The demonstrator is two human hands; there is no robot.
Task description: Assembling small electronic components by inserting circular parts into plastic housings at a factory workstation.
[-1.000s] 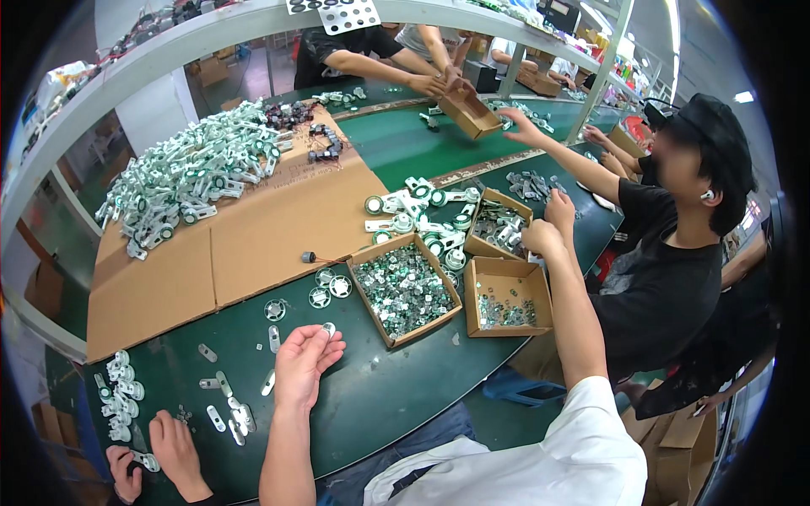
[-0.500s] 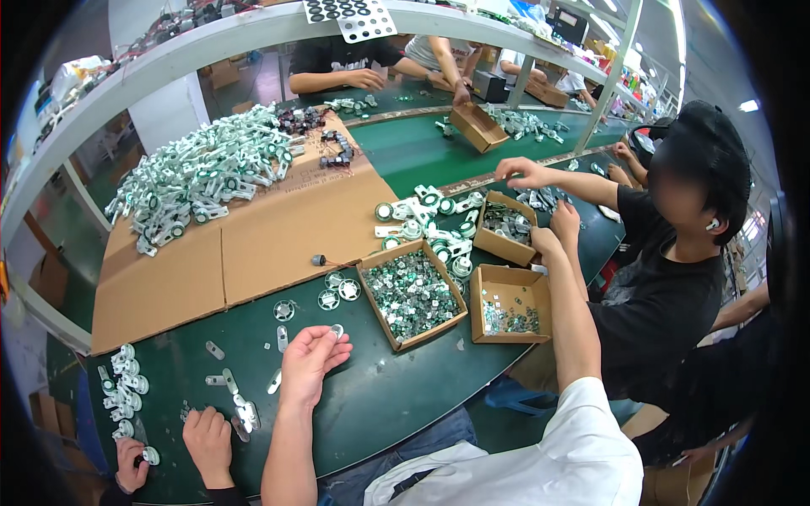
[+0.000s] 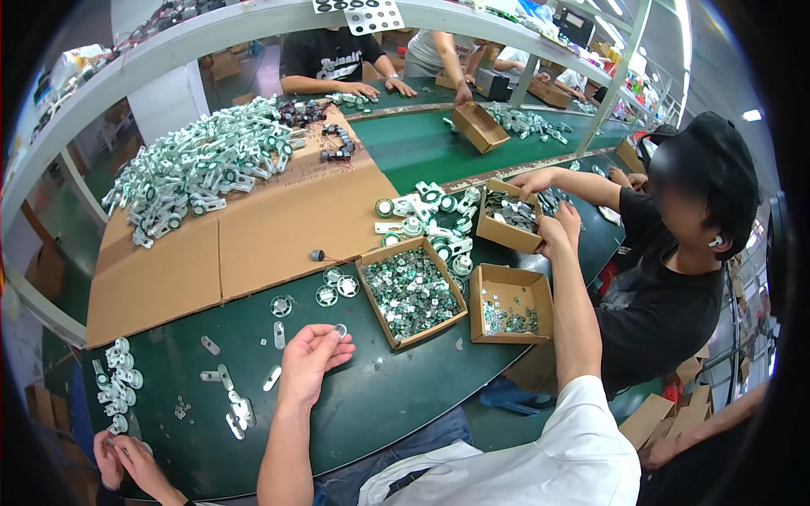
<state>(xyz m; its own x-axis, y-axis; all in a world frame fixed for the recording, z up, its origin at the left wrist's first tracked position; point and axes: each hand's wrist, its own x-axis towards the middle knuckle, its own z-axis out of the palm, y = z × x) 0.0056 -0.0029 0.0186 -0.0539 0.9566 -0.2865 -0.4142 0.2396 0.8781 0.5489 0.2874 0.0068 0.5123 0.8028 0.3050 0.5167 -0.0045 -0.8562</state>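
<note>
My left hand (image 3: 312, 363) is closed over the table, pinching a small, pale, oval piece (image 3: 339, 331) between thumb and fingertips. With my right arm stretched out, my right hand (image 3: 553, 238) closes on the right edge of a small cardboard box (image 3: 487, 221) full of flat metal-looking pieces. A co-worker in black, at my right, has a hand (image 3: 533, 180) on the same box. Nearer me stand a cardboard box (image 3: 390, 336) of small green and silver parts and another box (image 3: 506, 339) with fewer such parts. Several flat oval plates (image 3: 240, 413) lie left of my left hand.
A large pile of white-and-green parts (image 3: 202, 160) covers a cardboard sheet (image 3: 278, 240). Round white frames (image 3: 326, 295) lie beside it. Another person's hands (image 3: 135, 464) are at the lower left, near a row of white parts (image 3: 118, 379). A shelf beam (image 3: 169, 55) crosses overhead.
The box of metal-looking pieces has shifted slightly up, and the co-worker's hand has come onto it. The lower-left person's hands have come together, away from the oval plates. My left hand has barely moved.
</note>
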